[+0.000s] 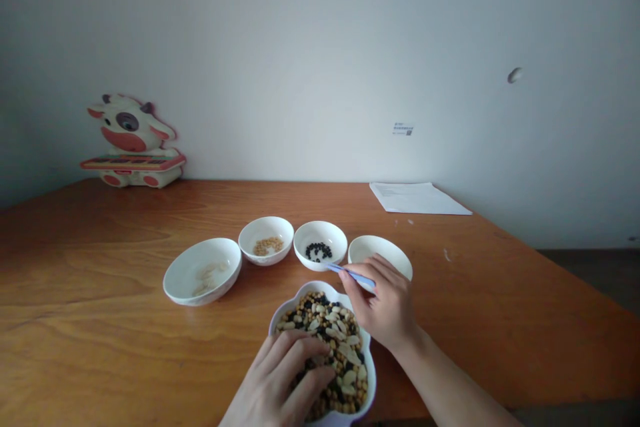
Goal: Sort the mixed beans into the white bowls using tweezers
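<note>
While left grip (275, 380) sits wide in a bowl (373, 373) of mixed beans (325, 320), right grip (383, 303) narrow on blue tweezers (356, 277)

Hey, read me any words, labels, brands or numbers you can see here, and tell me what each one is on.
Nothing is legible: the small print on the white label on the wall, beside a square code, and the lines on the sheet of paper are too small and blurred to read.

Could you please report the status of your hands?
Left hand in mixed beans, scalloped white ceramic bowl. Right hand holding light-blue plastic tweezers. Round white bowl partly behind it.
</note>
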